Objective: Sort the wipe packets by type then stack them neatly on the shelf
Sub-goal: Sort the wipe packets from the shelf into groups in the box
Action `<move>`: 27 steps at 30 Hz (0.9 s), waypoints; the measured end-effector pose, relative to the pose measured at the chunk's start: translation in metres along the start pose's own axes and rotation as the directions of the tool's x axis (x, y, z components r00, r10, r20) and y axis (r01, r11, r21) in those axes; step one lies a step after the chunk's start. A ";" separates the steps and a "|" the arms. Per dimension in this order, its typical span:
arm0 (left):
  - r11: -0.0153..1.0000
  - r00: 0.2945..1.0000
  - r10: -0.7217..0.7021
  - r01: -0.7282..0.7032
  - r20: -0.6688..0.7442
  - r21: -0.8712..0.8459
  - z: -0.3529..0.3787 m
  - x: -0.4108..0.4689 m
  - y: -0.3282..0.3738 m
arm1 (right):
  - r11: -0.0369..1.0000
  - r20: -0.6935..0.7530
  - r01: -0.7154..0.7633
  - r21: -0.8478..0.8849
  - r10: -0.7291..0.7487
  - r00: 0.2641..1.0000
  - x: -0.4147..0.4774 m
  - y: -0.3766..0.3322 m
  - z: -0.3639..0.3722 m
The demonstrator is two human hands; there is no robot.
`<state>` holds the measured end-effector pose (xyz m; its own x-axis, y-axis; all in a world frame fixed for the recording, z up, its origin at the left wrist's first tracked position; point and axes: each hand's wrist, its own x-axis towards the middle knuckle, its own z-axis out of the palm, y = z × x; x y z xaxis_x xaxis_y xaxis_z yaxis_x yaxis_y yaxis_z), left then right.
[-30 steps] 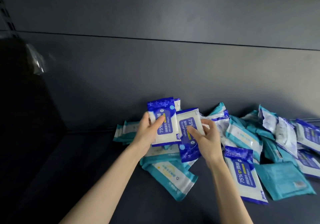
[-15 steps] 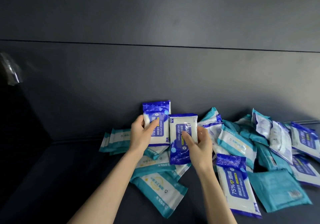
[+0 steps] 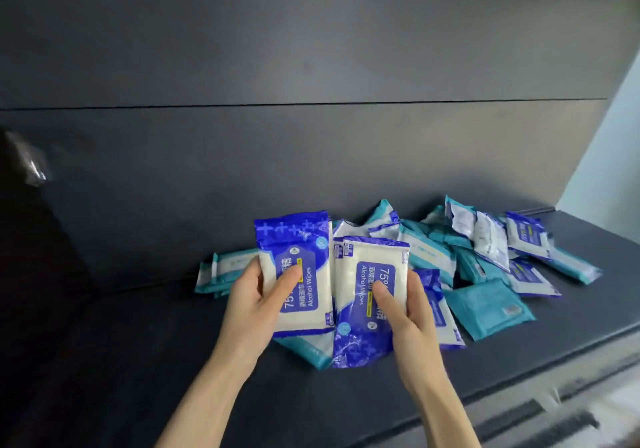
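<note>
- The left hand and the right hand each hold one blue packet over the middle of the shelf. The left blue packet and the right blue packet stand upright, edges touching.
- On both hands the fingers pinch a packet, thumb on the printed face and the rest curled behind.
- The step looks like gathering the blue type. The next move likely calls for squaring the two together and laying them on bare shelf, apart from the teal ones.
- A teal packet lies just beneath the held pair.
- The mixed pile runs toward the shelf's right end. At least five blue packets show, counting the held two, and at least six teal; overlap hides the exact numbers.
- About two teal packets form a small stack against the back edge, on the left.
</note>
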<state>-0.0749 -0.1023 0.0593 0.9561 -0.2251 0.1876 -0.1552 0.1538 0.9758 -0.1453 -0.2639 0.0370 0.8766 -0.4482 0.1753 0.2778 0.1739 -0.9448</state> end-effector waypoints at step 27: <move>0.820 0.437 -0.552 0.439 0.710 0.368 0.248 -0.401 -0.122 | 0.945 -0.848 -0.310 -0.106 0.077 0.524 -0.452 -0.011 -0.287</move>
<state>-0.5008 -0.2696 -0.1075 0.3275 -0.8662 -0.3775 0.2006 -0.3267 0.9236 -0.6575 -0.3144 -0.1109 0.1472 -0.9653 -0.2158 -0.0505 0.2106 -0.9763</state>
